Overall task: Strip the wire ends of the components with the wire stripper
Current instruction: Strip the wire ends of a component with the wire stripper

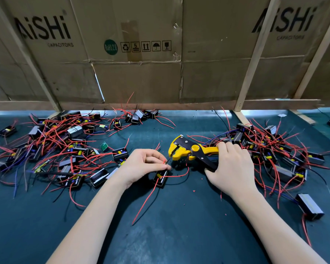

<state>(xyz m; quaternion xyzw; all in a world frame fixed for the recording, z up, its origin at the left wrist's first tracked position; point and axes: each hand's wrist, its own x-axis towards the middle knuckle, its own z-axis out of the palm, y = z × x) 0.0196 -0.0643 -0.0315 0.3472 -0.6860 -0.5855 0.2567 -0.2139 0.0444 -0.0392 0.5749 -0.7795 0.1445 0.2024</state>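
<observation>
A yellow and black wire stripper (187, 150) lies over the green mat at the centre, jaws pointing left. My right hand (231, 168) grips its handles. My left hand (143, 166) pinches thin wires (165, 162) just left of the jaws; a black wire end reaches toward the jaws. Under the left hand sits a small black component (161, 178) with red wires trailing right and down toward me.
Piles of black components with red, blue and black wires lie at the left (61, 145) and right (271, 147). One component (310, 206) sits apart at the lower right. Cardboard panels (137, 73) on wooden slats wall the back. Tiny red insulation bits dot the mat.
</observation>
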